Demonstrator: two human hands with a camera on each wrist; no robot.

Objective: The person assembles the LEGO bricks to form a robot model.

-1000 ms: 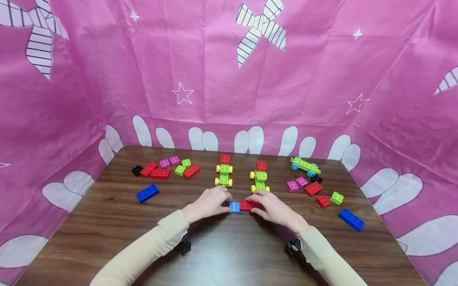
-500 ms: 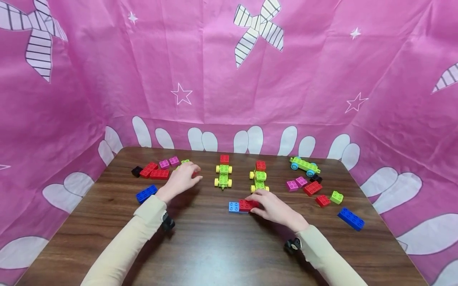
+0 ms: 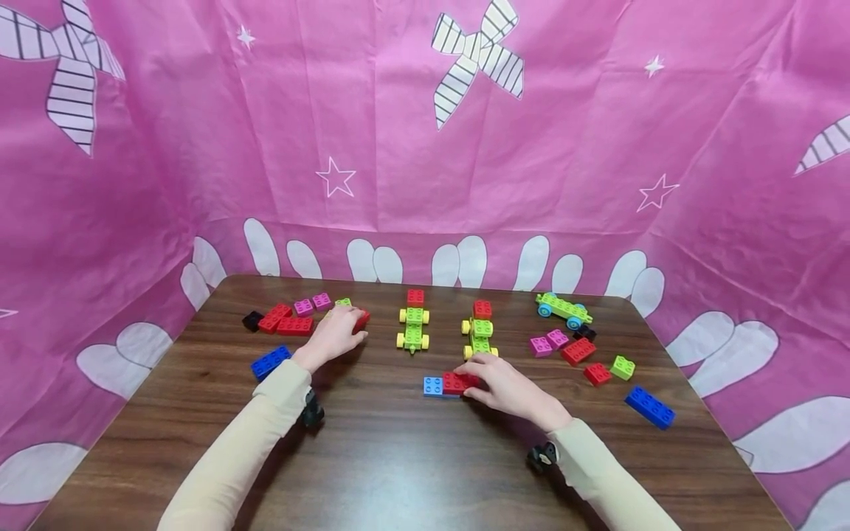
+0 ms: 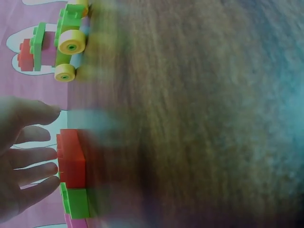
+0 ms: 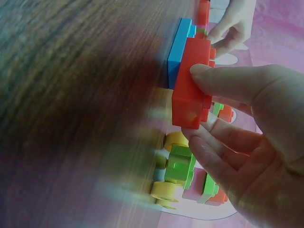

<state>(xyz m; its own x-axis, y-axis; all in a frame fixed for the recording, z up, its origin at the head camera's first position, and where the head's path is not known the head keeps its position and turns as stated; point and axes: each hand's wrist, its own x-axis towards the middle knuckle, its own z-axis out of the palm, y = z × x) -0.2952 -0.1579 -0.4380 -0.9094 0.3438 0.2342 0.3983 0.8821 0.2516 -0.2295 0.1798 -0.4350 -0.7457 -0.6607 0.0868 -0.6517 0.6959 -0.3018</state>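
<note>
A red brick (image 5: 186, 97) is set partly on a blue brick (image 3: 433, 386). Another red one (image 4: 72, 164) is partly hidden by the left hand (image 3: 334, 334).

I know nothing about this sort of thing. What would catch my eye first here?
Probably the bright pink backdrop behind the table, with a striped bow near its top centre. Then, near the table's middle, the right hand grips a red brick overlapping a light-blue one. Just beyond stand two green builds with yellow wheels.
</note>
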